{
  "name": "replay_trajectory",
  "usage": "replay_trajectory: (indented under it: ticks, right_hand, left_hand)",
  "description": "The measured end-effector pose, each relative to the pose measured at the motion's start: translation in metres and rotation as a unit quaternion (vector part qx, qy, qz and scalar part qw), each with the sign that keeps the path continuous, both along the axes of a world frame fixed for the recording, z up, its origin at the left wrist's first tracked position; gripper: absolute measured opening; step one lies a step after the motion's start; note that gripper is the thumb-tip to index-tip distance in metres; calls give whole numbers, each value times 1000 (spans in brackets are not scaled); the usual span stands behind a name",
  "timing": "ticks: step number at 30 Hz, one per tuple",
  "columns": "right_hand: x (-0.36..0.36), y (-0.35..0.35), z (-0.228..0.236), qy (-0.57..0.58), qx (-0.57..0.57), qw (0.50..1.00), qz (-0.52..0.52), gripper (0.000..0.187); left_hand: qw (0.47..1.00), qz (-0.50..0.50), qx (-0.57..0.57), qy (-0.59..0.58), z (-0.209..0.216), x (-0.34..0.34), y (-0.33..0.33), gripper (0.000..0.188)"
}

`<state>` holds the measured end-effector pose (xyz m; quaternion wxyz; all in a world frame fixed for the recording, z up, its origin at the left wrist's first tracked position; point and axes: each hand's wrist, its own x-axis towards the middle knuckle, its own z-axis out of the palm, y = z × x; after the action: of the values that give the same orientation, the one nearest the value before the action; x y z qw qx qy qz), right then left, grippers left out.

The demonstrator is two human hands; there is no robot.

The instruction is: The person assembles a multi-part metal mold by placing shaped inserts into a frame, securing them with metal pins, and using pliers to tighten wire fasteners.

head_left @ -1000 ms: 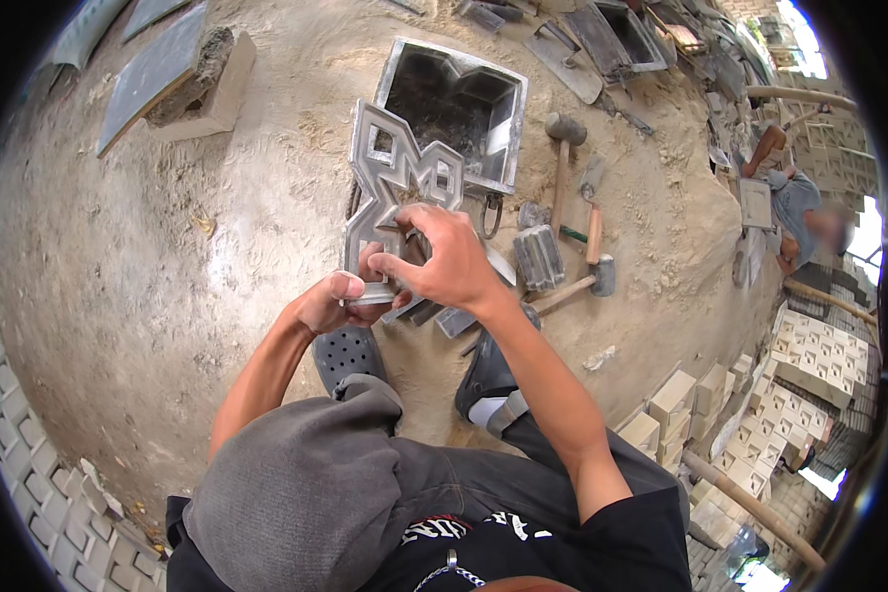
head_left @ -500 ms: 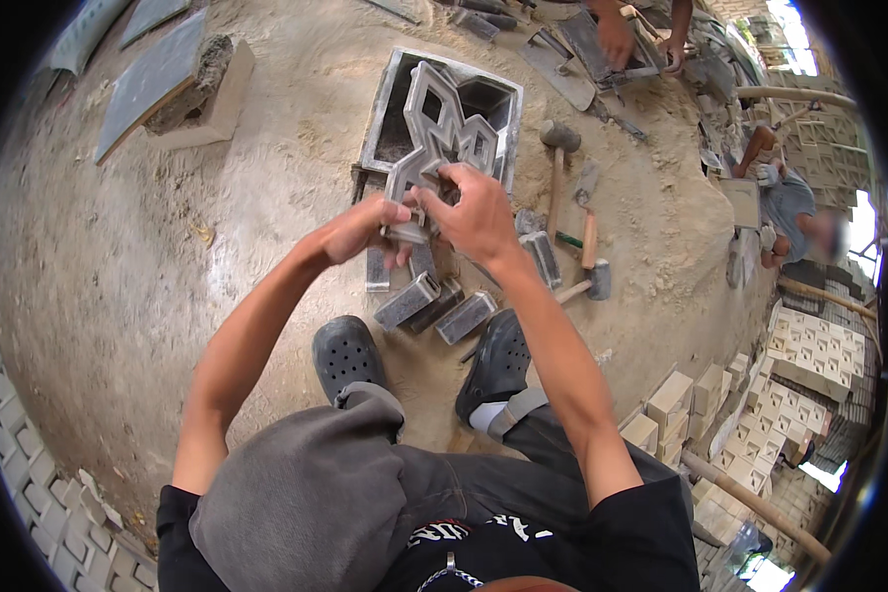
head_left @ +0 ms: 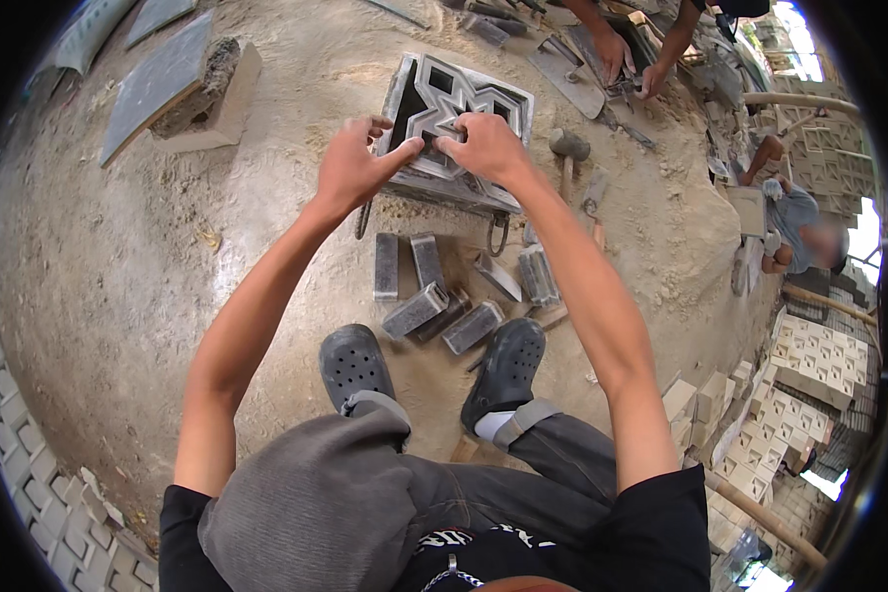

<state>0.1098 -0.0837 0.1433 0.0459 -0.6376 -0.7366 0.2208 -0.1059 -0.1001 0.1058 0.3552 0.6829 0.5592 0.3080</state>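
Observation:
A grey metal box mould [head_left: 449, 191] stands on the sandy ground in front of me, with wire loop handles at its near side. A star-shaped metal frame [head_left: 452, 103] with angular openings sits at the box's top, within its rim. My right hand [head_left: 490, 148] grips the frame near its middle with thumb and curled fingers. At the frame's left edge is my left hand [head_left: 353, 166], fingers apart and thumb stretched toward the metal. Between the box and my shoes lie several loose rectangular metal blocks [head_left: 414, 311].
A rubber-headed mallet [head_left: 569, 146] lies right of the box. Beyond it are a trowel [head_left: 572, 87] and a co-worker's hands [head_left: 617, 54]. A tilted slab [head_left: 158, 84] rests on a block at far left. Patterned blocks [head_left: 809, 345] are stacked at right, where another person crouches.
The metal frame has gone from raised and tilted in both hands to lying level in the box. My left hand has loosened and spread; both hands have moved farther away from me.

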Motion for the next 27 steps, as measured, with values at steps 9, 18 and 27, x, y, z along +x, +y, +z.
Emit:
replay_trajectory:
  ticks: [9,18,27]
  right_hand:
    - [-8,10,-31,-48,11,999,2,45]
    - [-8,9,-46,-34,33,999,8,44]
    - [-13,5,-59,-26,69,997,-19,44]
  left_hand:
    - [998,29,-38,31,-37,1,5,73]
    - [998,11,-57,38,-50,7,8,57]
    - [997,17,-32,65,-45,9,7,57]
